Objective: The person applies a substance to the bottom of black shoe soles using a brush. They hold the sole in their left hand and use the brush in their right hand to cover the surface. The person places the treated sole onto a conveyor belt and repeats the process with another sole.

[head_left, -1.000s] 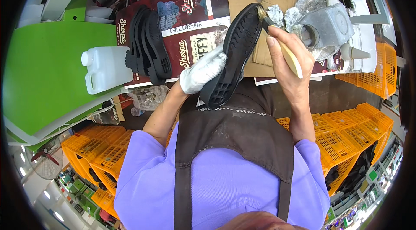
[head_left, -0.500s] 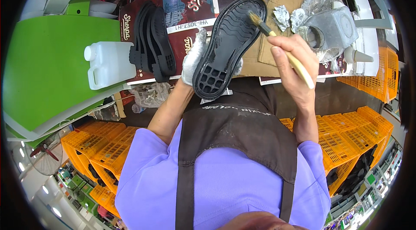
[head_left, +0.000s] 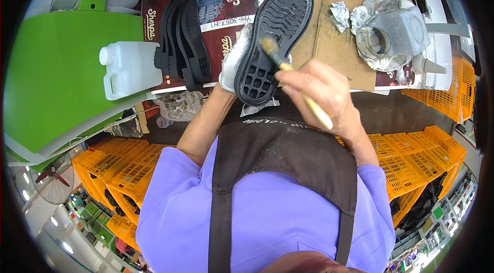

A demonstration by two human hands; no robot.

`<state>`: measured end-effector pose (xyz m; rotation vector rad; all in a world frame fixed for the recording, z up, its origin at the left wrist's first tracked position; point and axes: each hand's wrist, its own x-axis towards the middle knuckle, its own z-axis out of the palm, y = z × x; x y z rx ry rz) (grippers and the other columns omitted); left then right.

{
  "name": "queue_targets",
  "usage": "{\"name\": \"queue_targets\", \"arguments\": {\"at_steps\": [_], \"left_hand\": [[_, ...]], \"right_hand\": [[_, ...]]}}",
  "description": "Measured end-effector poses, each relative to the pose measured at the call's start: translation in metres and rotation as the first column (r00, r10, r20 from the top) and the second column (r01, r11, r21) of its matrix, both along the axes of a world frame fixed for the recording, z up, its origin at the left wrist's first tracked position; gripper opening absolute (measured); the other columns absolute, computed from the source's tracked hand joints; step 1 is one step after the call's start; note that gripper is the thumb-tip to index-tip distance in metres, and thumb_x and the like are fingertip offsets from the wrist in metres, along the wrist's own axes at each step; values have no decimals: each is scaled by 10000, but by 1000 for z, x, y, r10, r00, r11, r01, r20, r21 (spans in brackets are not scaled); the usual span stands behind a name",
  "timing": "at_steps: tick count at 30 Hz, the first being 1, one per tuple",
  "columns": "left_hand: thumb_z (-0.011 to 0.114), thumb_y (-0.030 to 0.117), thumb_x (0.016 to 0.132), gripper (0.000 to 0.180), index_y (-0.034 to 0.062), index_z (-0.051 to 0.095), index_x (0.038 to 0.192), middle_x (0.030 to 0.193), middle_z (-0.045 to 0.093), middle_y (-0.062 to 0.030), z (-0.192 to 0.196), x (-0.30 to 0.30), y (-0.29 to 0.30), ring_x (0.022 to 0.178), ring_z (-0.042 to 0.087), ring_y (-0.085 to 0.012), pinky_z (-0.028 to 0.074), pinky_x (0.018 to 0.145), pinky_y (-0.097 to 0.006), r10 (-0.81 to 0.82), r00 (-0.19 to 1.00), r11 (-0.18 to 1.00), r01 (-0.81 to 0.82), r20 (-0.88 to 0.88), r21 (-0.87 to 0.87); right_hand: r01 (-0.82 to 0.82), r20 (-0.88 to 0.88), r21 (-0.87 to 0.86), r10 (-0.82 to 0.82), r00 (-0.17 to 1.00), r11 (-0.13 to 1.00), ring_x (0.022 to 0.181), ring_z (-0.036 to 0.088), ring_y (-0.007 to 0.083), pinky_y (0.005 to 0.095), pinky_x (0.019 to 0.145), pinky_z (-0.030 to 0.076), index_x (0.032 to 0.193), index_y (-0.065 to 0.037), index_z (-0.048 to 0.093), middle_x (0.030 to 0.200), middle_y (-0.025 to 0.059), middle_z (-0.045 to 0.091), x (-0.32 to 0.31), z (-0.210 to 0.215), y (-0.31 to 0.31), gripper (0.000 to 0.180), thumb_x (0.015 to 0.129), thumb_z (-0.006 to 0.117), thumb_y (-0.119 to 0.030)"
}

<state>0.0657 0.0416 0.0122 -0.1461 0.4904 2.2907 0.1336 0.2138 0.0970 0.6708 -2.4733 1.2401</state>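
Brush (head_left: 296, 83) pinched in our right hand (head_left: 323, 93) touches the black sole (head_left: 275, 41), gripped by our gloved left hand (head_left: 234, 62) above the surface's near edge; how much is coated, we cannot tell.

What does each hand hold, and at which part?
The gloved left hand grips the black shoe sole at its side edge. The right hand holds a brush around the handle's middle.

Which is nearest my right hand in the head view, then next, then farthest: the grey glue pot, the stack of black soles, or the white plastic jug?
From the right hand:
1. Grey glue pot, up and to its right on the bench.
2. Stack of black soles, across to the left.
3. White plastic jug, farthest left, beside the green surface.
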Motion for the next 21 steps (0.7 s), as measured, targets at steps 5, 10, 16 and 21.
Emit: {"name": "queue_targets", "arguments": {"at_steps": [5, 10, 16, 21], "left_hand": [[284, 402, 973, 502, 28, 432, 1274, 1137, 570, -136, 0, -5, -3, 944, 596, -246, 502, 834, -385, -49, 998, 997, 52, -48, 62], [305, 359, 971, 476, 12, 413, 1279, 1160, 546, -157, 6, -1, -5, 921, 600, -251, 516, 794, -378, -34, 969, 990, -1, -243, -143], [292, 391, 970, 513, 29, 368, 1326, 1186, 524, -199, 7, 5, -14, 940, 597, -311, 509, 809, -427, -225, 974, 970, 227, -26, 85], [274, 415, 970, 516, 38, 396, 1302, 1105, 568, -181, -2, 6, -13, 914, 605, -276, 509, 800, -390, -224, 972, 974, 226, -72, 19]], "right_hand": [[-207, 141, -177, 233, 962, 962, 609, 550, 226, 332, 542, 455, 922, -47, 633, 701, 75, 521, 7, 2, -4, 223, 708, 682, -4], [-306, 200, -282, 368, 908, 909, 645, 572, 228, 323, 571, 464, 938, -60, 654, 735, 85, 559, -19, -7, 22, 198, 746, 653, -10], [75, 27, 55, -76, 997, 996, 657, 577, 227, 315, 582, 461, 944, -52, 641, 744, 88, 552, -37, -10, 47, 205, 756, 632, 27], [212, 3, 35, -213, 977, 977, 616, 571, 240, 329, 548, 458, 944, -39, 626, 724, 100, 551, -27, -17, 28, 206, 750, 640, 26]]}}
